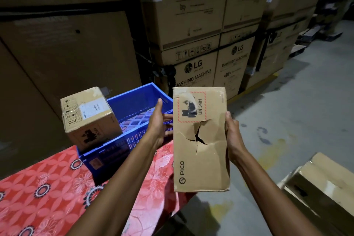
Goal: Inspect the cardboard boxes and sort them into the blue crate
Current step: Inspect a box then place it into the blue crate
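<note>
Head view: left hand (159,129), right hand (233,137) grip torn box (201,161) side edges, beside blue crate (138,90) rim.

Holds torn PICO box (201,159) upright just right of blue crate (134,99), left hand (160,126) gripping left edge, right hand (232,138) gripping right edge. Shows jagged tear mid-face, UN 3481 label above. Shows second box (90,119) tilted in crate's left end, red floral cloth (47,188) under crate, LG cartons (193,71) behind crate.
</note>
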A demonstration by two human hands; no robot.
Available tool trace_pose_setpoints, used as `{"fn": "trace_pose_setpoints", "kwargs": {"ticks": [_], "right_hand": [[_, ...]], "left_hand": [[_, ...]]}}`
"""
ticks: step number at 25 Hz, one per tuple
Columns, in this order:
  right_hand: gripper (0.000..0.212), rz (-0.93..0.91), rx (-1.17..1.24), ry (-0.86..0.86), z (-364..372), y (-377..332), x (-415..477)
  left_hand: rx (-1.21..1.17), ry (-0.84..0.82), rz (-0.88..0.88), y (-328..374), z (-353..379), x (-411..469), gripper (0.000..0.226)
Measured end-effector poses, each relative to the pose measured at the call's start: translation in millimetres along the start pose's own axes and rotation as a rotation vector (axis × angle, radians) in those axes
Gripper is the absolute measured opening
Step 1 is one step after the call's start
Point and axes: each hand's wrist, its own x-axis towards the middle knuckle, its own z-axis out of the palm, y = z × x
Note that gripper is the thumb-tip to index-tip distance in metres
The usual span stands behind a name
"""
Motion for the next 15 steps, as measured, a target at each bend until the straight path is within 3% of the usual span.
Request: {"fn": "trace_pose_setpoints", "kwargs": {"ticks": [3,7,10,15], "right_hand": [[0.056,-0.124,0.038,-0.054,19,-33,-7],[0.092,-0.213,0.001,-0.27,38,-71,11],[0.083,-0.269,-0.046,-0.388,49,-110,28],[0.062,-0.219,-0.234,-0.622,65,-173,64]], "left_hand": [[0.03,0.048,0.067,34,0,-7,0.073],[0.076,0.019,0.094,80,0,-18,0.079],[-0.02,0.018,0.145,110,-6,-16,0.097],[0.11,0.099,0.337,138,3,-31,0.034]]}}
